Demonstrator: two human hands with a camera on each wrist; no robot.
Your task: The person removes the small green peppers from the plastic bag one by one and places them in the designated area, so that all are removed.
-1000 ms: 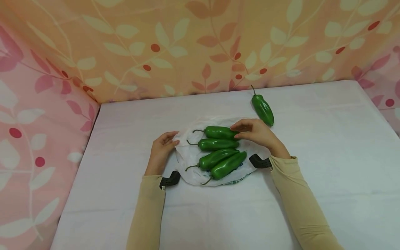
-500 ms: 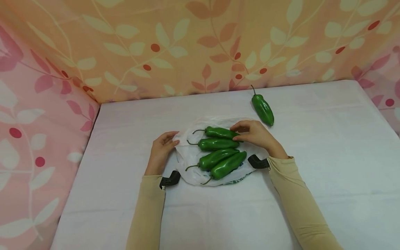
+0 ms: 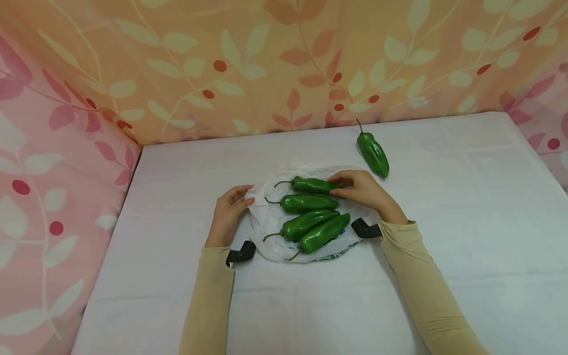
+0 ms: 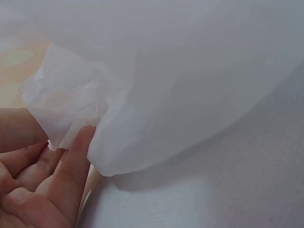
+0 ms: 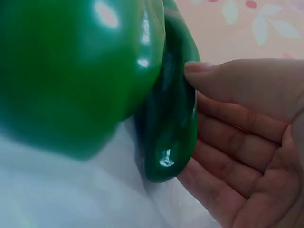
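Several glossy green peppers lie side by side on a crumpled white plastic bag (image 3: 265, 246) in the head view. The farthest of them, a long pepper (image 3: 310, 185) (image 5: 173, 128), has its tip end between the thumb and fingers of my right hand (image 3: 364, 190) (image 5: 247, 137). Just nearer lies a second pepper (image 3: 308, 203). Two more, a curved pepper (image 3: 308, 225) and a tilted pepper (image 3: 324, 234), rest against each other at the front. At the bag's left edge my left hand (image 3: 228, 209) (image 4: 45, 185) pinches the thin plastic between thumb and fingers.
Beyond the right hand, a single green pepper (image 3: 372, 154) lies on the white tablecloth (image 3: 466, 207), stem toward the back. A patterned orange curtain (image 3: 266, 108) closes off the rear, and pink patterned cloth (image 3: 44, 197) hangs along the left.
The right hand has shifted slightly, and the farthest pepper has turned a little with it. My left hand keeps its hold on the bag's edge.
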